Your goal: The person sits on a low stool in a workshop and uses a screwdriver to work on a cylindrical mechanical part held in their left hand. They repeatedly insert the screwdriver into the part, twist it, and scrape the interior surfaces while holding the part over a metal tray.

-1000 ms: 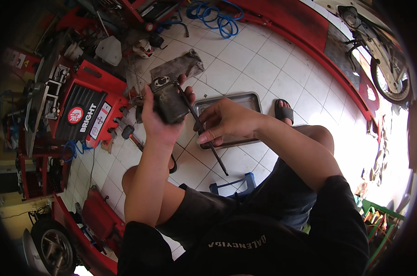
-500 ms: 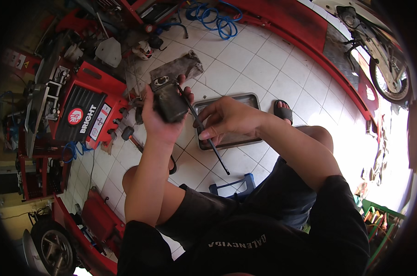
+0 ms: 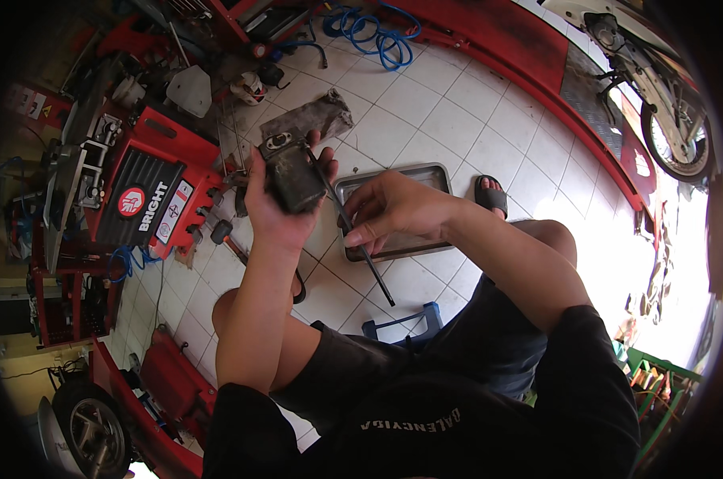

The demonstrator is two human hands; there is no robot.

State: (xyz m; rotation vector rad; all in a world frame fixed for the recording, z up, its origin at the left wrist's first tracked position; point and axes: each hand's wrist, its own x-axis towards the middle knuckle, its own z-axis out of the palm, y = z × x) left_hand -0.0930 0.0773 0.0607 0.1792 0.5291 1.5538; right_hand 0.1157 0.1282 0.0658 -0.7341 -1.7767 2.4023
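My left hand [image 3: 275, 219] is raised in front of me, palm up, with its fingers curled round a grimy black boxy part [image 3: 296, 182]. A lighter metal flange with an oval opening [image 3: 279, 142] is at the far end of this part. My right hand [image 3: 385, 209] pinches a long thin dark rod [image 3: 377, 275] between thumb and fingers. The rod slants from the part's right side down toward my knees; its upper end lies against the part near my left fingertips, and whether it goes into the part cannot be seen.
Beneath my right hand a shallow metal tray [image 3: 435, 171] lies on the tiled floor. A grey stained cloth [image 3: 321, 112] is beyond my left hand. A red machine [image 3: 150, 136] and a hammer [image 3: 224, 234] are at left, a blue-framed item [image 3: 433, 315] between my legs, a coiled blue hose [image 3: 389, 44] far off.
My right hand has shifted very slightly, and the rod's lower end has moved a little to the left. My left hand keeps its hold on the black part, nearly still.
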